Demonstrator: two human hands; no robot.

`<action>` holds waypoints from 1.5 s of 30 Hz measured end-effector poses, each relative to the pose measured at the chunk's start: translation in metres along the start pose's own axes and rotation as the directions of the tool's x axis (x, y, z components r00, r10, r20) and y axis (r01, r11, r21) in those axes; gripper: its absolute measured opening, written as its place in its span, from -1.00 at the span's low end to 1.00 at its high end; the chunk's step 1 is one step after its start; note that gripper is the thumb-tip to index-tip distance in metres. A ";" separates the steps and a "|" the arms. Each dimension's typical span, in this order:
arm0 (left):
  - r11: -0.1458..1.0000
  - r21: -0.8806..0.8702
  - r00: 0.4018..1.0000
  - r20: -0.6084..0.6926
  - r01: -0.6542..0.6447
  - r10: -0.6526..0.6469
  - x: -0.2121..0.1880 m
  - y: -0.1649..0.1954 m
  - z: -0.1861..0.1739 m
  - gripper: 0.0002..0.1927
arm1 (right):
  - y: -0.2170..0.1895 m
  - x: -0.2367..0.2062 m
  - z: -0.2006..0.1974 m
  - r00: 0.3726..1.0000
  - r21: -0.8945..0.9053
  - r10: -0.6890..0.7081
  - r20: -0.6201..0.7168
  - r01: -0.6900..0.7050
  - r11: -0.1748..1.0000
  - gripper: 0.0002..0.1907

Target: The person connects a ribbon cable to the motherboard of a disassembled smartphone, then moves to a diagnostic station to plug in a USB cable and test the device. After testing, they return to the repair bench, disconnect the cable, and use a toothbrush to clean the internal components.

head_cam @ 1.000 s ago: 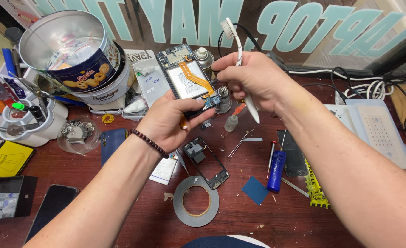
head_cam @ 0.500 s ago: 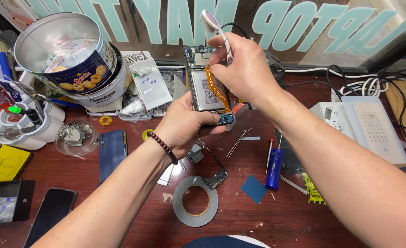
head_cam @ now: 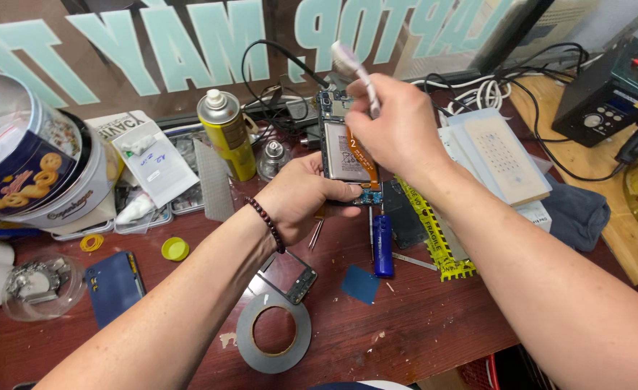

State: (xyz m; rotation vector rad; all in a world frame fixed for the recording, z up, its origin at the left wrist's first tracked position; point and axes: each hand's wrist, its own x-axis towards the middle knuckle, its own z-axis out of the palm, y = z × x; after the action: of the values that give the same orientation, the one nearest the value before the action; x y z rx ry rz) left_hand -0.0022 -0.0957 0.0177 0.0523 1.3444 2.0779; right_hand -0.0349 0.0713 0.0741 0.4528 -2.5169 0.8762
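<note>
My left hand grips the lower end of an opened phone, back cover off, with its battery and an orange flex strip showing. The phone is raised above the wooden desk. My right hand is closed on a white toothbrush-like tool, handle pointing up, with the hand over the phone's right side. A dark bead bracelet circles my left wrist. The tool's working end is hidden behind my right hand.
A blue screwdriver, tweezers, a tape roll, a small phone frame and a blue phone cover lie on the desk. A yellow spray can, cookie tins, cables and a white pad stand behind.
Both hands and the phone have stayed together while the view has shifted left. The phone has tipped more upright and my right hand has moved over its right side with the tool.
</note>
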 end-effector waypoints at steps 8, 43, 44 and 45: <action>0.996 -0.050 0.996 0.054 0.070 -0.067 0.076 -0.012 0.088 -0.66 | 0.133 -0.014 -0.089 0.630 0.483 0.609 0.482 -0.771 0.415 -0.79; 0.862 0.378 0.707 -0.707 0.338 0.032 0.232 -0.144 0.172 -0.83 | 0.354 -0.051 -0.157 0.552 0.315 0.740 0.385 -0.832 0.457 -0.81; 0.811 0.453 0.696 -0.713 0.370 0.080 0.232 -0.144 0.172 -0.84 | 0.362 -0.052 -0.160 0.549 0.268 0.732 0.404 -0.836 0.479 -0.81; 0.784 0.488 0.686 -0.719 0.383 0.112 0.230 -0.143 0.172 -0.83 | 0.369 -0.052 -0.160 0.544 0.220 0.722 0.428 -0.837 0.501 -0.81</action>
State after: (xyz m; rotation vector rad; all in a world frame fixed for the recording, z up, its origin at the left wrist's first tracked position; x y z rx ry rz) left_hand -0.0488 0.2033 -0.0898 -0.6570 2.3812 1.4499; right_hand -0.1039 0.4585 -0.0244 -0.6321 -2.7852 1.8130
